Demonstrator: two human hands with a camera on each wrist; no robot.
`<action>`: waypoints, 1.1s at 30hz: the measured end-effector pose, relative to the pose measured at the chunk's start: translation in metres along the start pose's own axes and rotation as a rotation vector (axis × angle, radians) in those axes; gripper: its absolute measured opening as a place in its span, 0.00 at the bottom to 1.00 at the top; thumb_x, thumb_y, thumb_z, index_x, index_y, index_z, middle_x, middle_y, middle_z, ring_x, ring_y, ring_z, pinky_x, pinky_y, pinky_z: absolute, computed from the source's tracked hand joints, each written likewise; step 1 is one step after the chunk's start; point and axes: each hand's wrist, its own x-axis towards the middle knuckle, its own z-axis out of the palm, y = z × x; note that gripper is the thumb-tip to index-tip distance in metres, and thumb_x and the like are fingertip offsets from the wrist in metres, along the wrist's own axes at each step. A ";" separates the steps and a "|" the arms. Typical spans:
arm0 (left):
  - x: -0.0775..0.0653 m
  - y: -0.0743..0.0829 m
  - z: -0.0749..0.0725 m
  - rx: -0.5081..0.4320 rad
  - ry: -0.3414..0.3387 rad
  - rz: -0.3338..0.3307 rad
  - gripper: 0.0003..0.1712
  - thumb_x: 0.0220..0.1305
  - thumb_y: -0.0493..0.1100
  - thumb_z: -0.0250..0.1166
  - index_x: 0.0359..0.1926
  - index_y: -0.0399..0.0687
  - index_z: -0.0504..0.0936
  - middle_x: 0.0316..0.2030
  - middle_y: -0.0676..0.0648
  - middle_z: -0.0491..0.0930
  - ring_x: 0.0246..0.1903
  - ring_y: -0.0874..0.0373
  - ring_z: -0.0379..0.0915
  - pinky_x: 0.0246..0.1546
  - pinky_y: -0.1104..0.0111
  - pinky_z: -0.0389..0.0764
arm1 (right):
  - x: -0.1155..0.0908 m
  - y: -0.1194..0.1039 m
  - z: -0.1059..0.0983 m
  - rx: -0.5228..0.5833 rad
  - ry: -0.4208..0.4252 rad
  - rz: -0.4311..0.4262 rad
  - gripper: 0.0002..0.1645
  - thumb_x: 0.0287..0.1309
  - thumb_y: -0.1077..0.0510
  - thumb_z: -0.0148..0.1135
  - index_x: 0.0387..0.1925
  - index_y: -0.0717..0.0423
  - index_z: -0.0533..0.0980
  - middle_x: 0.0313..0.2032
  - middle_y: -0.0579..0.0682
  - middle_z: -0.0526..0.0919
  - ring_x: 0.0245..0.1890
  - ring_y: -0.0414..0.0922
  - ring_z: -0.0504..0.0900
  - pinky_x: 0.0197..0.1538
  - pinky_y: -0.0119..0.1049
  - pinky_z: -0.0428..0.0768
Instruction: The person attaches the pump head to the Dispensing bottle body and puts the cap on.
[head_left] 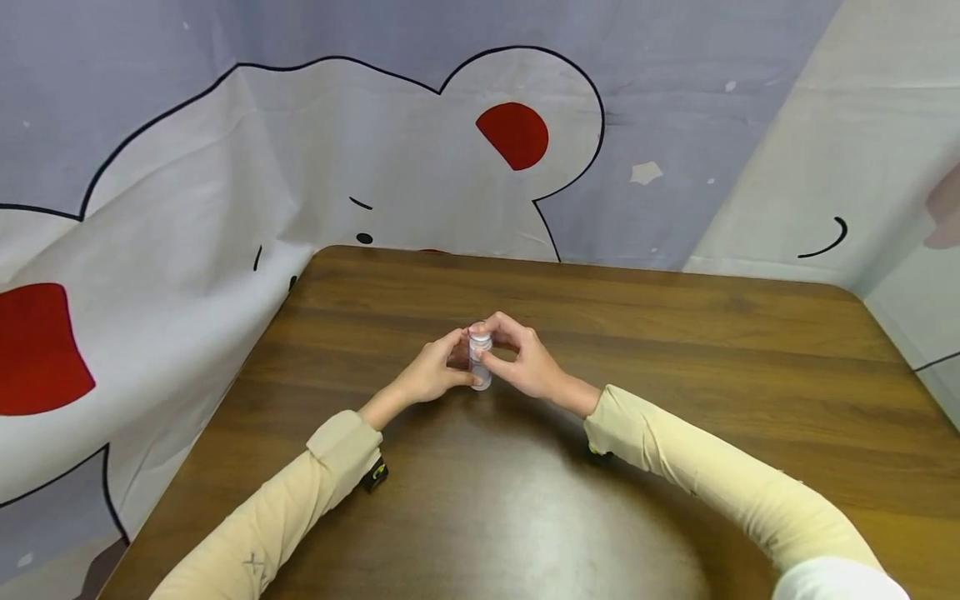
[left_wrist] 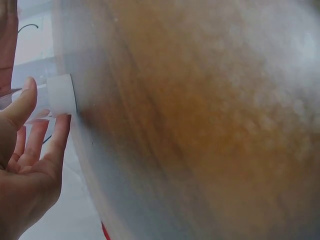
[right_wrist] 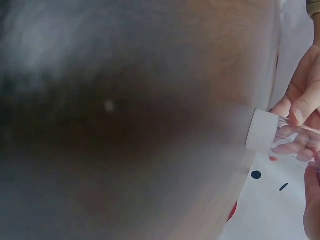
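Note:
A small clear cylinder, like a little bottle, stands upright on the brown wooden table. Its white end piece is at the bottom, against the tabletop, and its upper part looks whitish in the head view. My left hand holds the lower body from the left, thumb in front and fingers behind. From the right, my right hand pinches the top between thumb and fingers. In the left wrist view, left fingertips lie right at the white end piece. The right hand's grip is mostly outside both wrist views.
A printed curtain with white cartoon shapes and red patches hangs behind and left of the table. Light reflects off the near tabletop. Pale sleeves cover both forearms, with a dark strap by the left wrist.

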 end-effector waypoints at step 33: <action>-0.006 -0.003 -0.008 -0.001 0.046 0.034 0.24 0.57 0.30 0.67 0.51 0.33 0.66 0.53 0.32 0.75 0.52 0.38 0.77 0.50 0.58 0.83 | 0.012 -0.008 -0.002 -0.070 -0.104 -0.057 0.20 0.58 0.73 0.60 0.52 0.71 0.69 0.56 0.67 0.74 0.60 0.58 0.73 0.63 0.50 0.75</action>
